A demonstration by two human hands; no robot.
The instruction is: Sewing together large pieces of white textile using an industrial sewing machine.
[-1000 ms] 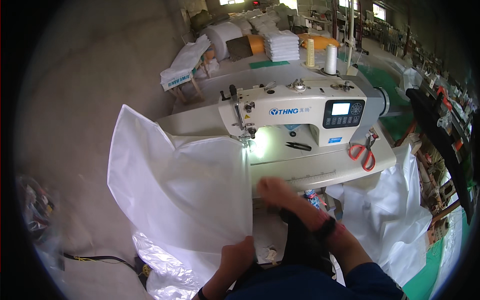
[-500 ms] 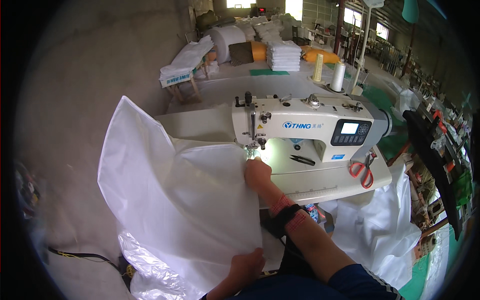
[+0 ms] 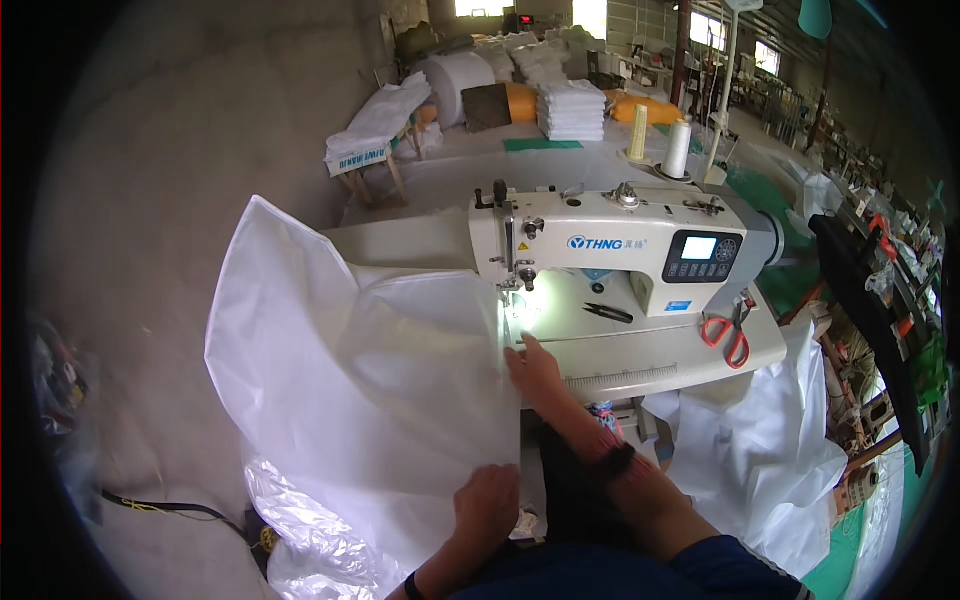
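Observation:
A large white sheet of smooth fabric [image 3: 350, 390] drapes over the left of the sewing machine [image 3: 600, 245] and hangs toward me, its right edge running up to the lit needle area [image 3: 515, 300]. My left hand [image 3: 487, 505] is closed on that edge near my lap. Farther up, just in front of the presser foot, my right hand [image 3: 535, 372] rests beside the edge on the machine bed, its thumb and forefinger apart. A dark band circles the right forearm. The underside of the sheet is hidden.
Black thread snips [image 3: 607, 313] and red-handled scissors [image 3: 738, 335] lie on the machine bed. Thread cones [image 3: 677, 150] stand behind it. White cloth [image 3: 740, 450] hangs at the right, and folded white stacks [image 3: 571, 110] sit farther back. Crinkled clear plastic [image 3: 320, 530] lies lower left.
My right hand has drawn back from the needle toward me and its fingers have parted. My left hand has shifted slightly up along the sheet's edge.

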